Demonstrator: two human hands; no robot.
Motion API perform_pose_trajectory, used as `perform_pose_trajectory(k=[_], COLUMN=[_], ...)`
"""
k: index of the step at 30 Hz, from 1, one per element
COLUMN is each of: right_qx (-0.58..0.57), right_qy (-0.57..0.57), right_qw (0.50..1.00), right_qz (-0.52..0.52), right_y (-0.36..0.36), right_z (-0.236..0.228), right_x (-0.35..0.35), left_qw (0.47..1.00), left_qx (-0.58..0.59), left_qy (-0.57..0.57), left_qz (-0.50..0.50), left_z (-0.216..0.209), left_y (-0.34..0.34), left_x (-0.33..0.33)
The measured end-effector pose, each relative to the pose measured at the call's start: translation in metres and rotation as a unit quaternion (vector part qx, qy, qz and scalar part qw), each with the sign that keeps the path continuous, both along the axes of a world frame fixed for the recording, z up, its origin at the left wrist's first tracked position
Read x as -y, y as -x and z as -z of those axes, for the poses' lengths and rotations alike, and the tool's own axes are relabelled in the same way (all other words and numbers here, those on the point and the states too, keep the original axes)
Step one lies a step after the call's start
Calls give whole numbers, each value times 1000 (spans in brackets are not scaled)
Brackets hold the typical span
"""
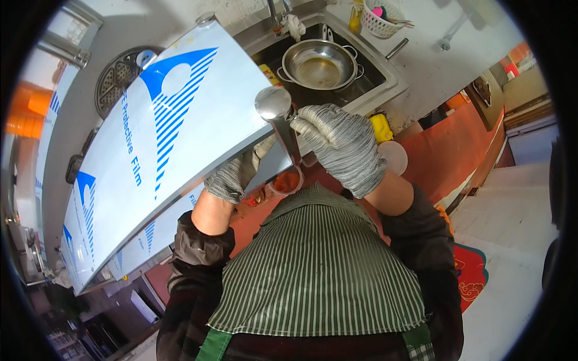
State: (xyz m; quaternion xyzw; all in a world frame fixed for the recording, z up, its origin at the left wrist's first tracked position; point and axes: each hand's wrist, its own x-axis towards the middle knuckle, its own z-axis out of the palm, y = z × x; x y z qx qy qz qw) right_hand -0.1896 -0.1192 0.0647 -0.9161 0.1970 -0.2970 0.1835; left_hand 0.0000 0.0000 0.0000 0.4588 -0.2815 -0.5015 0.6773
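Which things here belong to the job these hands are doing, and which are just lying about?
Seemingly part of the job:
film-covered panel, left hand partly hidden beneath it
round-capped metal post, right hand by its top

Probably just lying about:
metal pan over the sink
white basket
round perforated metal plate

The panel [180, 114] takes most of the left part of the frame, and the post [288, 135] is at its corner, near the centre. The left hand [235, 174] is below the edge of this panel; the right hand [341, 144] is at the right side of the post. In the upper middle lies the sink [394, 84], and in it the pan [294, 60]. The tap [274, 21] is behind the pan, the basket [376, 25] beyond, to the right. At upper left, the grate [117, 81] is partly hidden behind the panel.
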Motion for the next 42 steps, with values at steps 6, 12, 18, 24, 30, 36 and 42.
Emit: perform_pose_trajectory(k=[6, 12, 18, 24, 30, 36, 42], right_qx=[32, -12, 35, 11, 42, 74, 66], right_qy=[-31, -166, -122, -141, -161, -163, -151], right_qw=[998, 986, 991, 989, 986, 983, 986], right_qz=[-48, -32, -44, -41, -28, -33, -16], right_y=[-3, -5, -8, -6, -7, -9, -8], right_z=[-8, -9, -2, -7, -6, -4, -7], right_x=[4, 1, 0, 0, -2, -2, -7], left_qw=[994, 987, 987, 988, 968, 990, 982], left_qx=[-100, -149, -152, -153, -237, 39, 131], left_qy=[-50, -56, -46, 17, 75, 121, 71], left_qz=[-4, -10, 0, 7, 26, -60, -120], left_z=[-4, -5, -10, -4, 5, 43, 53], left_y=[4, 16, 17, 18, 16, -20, -38], left_x=[-24, -36, -42, -44, -42, -11, 4])
